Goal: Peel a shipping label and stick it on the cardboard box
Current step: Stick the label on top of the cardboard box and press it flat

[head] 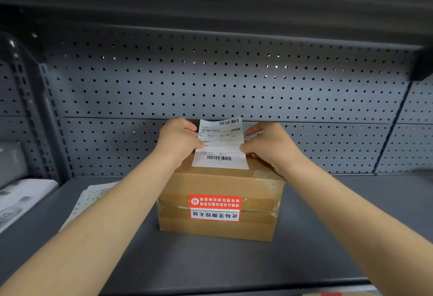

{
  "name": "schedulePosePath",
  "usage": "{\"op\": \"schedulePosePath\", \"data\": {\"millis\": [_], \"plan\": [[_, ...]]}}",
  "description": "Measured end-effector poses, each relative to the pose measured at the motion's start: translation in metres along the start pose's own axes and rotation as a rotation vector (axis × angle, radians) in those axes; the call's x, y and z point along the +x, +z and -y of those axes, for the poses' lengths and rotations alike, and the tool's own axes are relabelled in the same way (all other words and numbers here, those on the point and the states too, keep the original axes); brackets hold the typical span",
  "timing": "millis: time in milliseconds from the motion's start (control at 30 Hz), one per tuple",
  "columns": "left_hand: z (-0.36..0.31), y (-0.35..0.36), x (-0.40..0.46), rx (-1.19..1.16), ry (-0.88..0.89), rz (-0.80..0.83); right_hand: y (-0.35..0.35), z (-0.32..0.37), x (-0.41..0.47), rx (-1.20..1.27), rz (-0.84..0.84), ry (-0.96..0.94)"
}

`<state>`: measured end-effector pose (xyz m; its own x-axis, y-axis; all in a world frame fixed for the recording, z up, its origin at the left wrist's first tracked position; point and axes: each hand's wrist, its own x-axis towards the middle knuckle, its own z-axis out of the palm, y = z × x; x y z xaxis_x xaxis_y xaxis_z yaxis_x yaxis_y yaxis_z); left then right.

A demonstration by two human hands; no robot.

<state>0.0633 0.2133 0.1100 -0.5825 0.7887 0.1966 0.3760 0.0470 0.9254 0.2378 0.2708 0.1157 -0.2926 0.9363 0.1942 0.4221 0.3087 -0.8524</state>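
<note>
label (220,145): near end down on box (222,192) top, long axis 12–6, far half lifted | left hand (179,139) pinches 9 o'clock edge | right hand (269,144) pinches 3 o'clock edge | both equally near

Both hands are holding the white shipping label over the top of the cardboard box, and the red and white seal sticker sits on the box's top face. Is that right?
Not quite. The head view shows the red and white seal sticker on the front side of the cardboard box, facing the camera, not on its top face. The rest holds: the left hand and the right hand hold the white shipping label over the box's top.
</note>
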Motion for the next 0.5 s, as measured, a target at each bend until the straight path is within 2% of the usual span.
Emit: {"op": "schedulePosePath", "data": {"millis": [233, 500], "plan": [[-0.0032, 0.0022, -0.0058, 0.149, 0.031, -0.005, 0.0042, -0.0004, -0.0013, -0.139, -0.018, -0.064], [-0.0014, 0.0027, -0.0068, 0.167, 0.046, -0.037, 0.0053, -0.0027, -0.0007, -0.171, -0.007, -0.082]]}}
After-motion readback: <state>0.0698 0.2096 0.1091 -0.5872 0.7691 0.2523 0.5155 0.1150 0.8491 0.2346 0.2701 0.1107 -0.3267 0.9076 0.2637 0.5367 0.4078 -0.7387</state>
